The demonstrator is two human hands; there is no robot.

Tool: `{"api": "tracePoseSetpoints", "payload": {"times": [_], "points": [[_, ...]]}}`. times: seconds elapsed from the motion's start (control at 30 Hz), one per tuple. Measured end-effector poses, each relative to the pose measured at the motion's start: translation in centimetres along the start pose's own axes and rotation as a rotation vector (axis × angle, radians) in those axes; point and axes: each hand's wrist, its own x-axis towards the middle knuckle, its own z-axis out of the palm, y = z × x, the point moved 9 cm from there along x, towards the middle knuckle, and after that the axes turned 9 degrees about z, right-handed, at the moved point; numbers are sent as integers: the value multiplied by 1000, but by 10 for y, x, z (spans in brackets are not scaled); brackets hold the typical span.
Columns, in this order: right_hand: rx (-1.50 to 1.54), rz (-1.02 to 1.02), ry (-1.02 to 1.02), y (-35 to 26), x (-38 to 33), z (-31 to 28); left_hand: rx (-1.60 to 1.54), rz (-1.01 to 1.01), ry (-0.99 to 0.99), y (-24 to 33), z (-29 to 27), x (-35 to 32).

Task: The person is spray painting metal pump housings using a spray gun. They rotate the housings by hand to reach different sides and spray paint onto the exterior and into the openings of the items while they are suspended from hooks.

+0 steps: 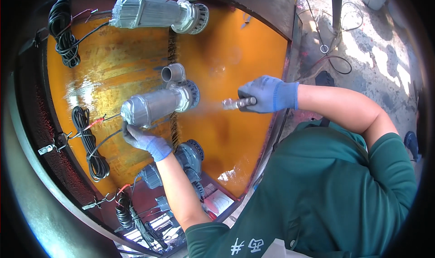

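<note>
Gripping the middle silver pump [156, 104] at its rear end with our gloved left hand [142, 140], we aim the spray nozzle [235, 104] clenched in our right hand [267, 94] leftward along its long axis across the wet orange board [231, 58].

Three grey metal submersible pumps with finned round heads lie on the wet orange tray [235, 54]: one at the top [154, 14], one in the middle [158, 104] and one at the bottom [183, 165], partly hidden by a forearm. Three black coiled cable bundles sit along the tray's left side: the upper one [63, 31], the middle one [90, 144] and the lower one [124, 212]. Two hands in blue knitted gloves show, the left hand [145, 141] and the right hand [265, 94]. One silver metal spray nozzle [238, 103] is in view. One short grey pipe elbow [174, 73] stands on the middle pump.
</note>
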Motion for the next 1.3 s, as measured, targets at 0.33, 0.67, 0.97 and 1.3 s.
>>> {"api": "tracePoseSetpoints", "payload": {"times": [0.33,0.67,0.97,1.3], "points": [[60,4,132,34,17,-1,521,165,-215,-30,-3,33],[86,58,-11,59,-7,-5,813,105,-282,-42,-17,53],[388,31,-199,82,-48,3,976,-41,-328,-65,-12,96],[742,111,137,97,-72,-25,450,-484,-52,-118,-26,122]]}}
